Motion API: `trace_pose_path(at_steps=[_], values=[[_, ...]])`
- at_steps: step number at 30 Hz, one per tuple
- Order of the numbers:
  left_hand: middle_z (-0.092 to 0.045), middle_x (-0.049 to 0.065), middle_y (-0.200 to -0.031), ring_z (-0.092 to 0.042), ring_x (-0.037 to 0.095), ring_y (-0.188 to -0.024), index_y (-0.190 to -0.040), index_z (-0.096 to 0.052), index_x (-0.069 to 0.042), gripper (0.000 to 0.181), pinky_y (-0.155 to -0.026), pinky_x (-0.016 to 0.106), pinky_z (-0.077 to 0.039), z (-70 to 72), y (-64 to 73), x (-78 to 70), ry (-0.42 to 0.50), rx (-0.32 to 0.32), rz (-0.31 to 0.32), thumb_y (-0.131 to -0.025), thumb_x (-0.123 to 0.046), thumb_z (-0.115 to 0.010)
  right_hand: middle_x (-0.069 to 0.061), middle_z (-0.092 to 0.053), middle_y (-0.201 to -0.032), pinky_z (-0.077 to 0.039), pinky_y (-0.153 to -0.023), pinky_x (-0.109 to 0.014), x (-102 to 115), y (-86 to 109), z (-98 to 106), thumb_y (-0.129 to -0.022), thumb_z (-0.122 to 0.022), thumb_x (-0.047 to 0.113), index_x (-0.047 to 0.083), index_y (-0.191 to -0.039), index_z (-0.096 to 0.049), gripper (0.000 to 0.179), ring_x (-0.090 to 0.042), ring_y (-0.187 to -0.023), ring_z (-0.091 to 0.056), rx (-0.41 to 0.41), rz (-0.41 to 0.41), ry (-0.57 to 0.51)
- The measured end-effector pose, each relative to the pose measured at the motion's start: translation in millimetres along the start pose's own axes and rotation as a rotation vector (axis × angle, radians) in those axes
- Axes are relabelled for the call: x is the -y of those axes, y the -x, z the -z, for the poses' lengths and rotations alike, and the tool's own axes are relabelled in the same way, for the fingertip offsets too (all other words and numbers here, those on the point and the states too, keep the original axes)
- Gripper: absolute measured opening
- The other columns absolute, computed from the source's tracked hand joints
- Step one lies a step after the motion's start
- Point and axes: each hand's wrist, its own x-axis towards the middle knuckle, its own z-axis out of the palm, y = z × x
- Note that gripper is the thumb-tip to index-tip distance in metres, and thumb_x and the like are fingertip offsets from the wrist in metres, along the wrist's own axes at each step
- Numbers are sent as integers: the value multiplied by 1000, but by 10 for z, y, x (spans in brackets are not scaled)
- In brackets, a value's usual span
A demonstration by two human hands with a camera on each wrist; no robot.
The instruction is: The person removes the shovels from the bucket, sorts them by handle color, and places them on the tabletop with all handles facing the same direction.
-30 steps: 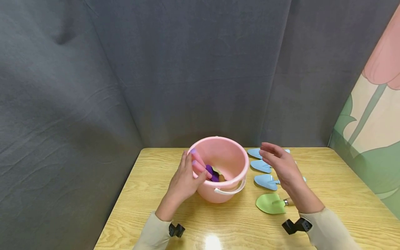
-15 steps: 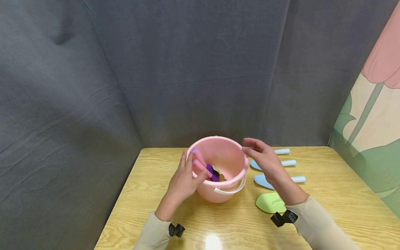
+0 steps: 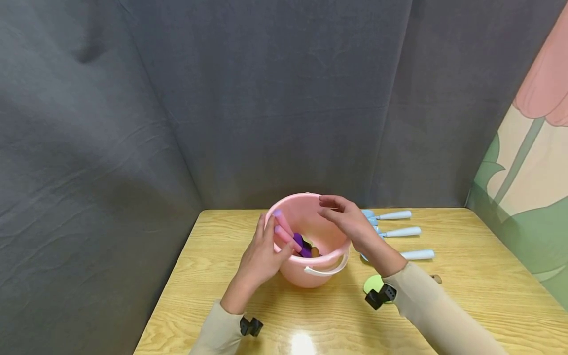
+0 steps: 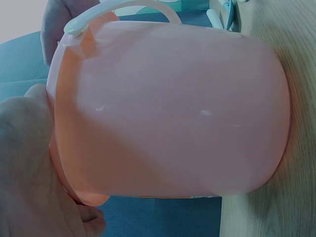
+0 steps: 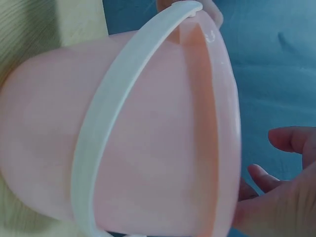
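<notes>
A pink bucket stands upright on the table with its white handle hanging down in front. My left hand rests on the left of its rim, fingers extended and thumb apart. Beside that thumb, two pink handles with purple ends lean inside the bucket. Deeper in are a purple piece and a brown end. My right hand reaches over the right rim with its fingers loosely bent and nothing in them. In the right wrist view, its fingertips stand just above the rim.
To the right of the bucket lie three blue trowels with pale handles, their blades partly behind my right arm. A green trowel lies nearer, mostly covered by that arm. A grey curtain hangs behind the wooden table.
My right hand has moved left from above the trowels to over the bucket's right rim, empty throughout. The left hand and bucket have stayed in place.
</notes>
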Motion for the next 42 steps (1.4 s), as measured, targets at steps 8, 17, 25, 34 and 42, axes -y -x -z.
trace_pose_path(at_steps=[8, 17, 25, 34, 42], values=[[2, 4, -171, -32, 41, -148, -164, -11, -25, 92, -109, 64, -39, -10, 6, 1, 22, 6, 11, -94, -52, -63, -17, -55, -145, -44, -110, -48, -11, -134, -144, -96, -69, 25, 6, -145, -52, 55, -33, -130, -55, 36, -29, 4], [0, 6, -171, -36, 42, -146, -164, -13, -21, 91, -107, 62, -42, -15, -4, 28, 18, -15, -7, -94, -53, -61, -21, -59, -139, -47, -107, -49, -36, -293, -307, -95, -69, 16, 1, -138, -58, 47, -34, -123, -58, 95, 46, 48], [1, 6, -171, -37, 40, -146, -164, -11, -22, 90, -107, 60, -43, -30, -11, 17, 14, -6, -16, -95, -54, -58, -19, -66, -130, -49, -105, -48, -64, -337, -354, -92, -71, 12, -1, -131, -63, 42, -35, -122, -60, 110, 102, 71], [0, 5, -171, -40, 38, -144, -164, -12, -23, 90, -105, 57, -46, -35, -13, 6, 7, -6, -27, -94, -56, -57, -18, -65, -131, -51, -102, -45, -77, -370, -352, -94, -71, 17, 1, -133, -63, 44, -32, -116, -62, 137, 84, 108], [-1, 6, -171, -42, 40, -143, -164, -12, -25, 89, -105, 58, -46, -24, -14, -7, 5, 0, -20, -93, -54, -58, -15, -66, -127, -52, -100, -42, -54, -394, -386, -93, -72, 20, 4, -129, -66, 40, -28, -111, -62, 185, 56, 118]])
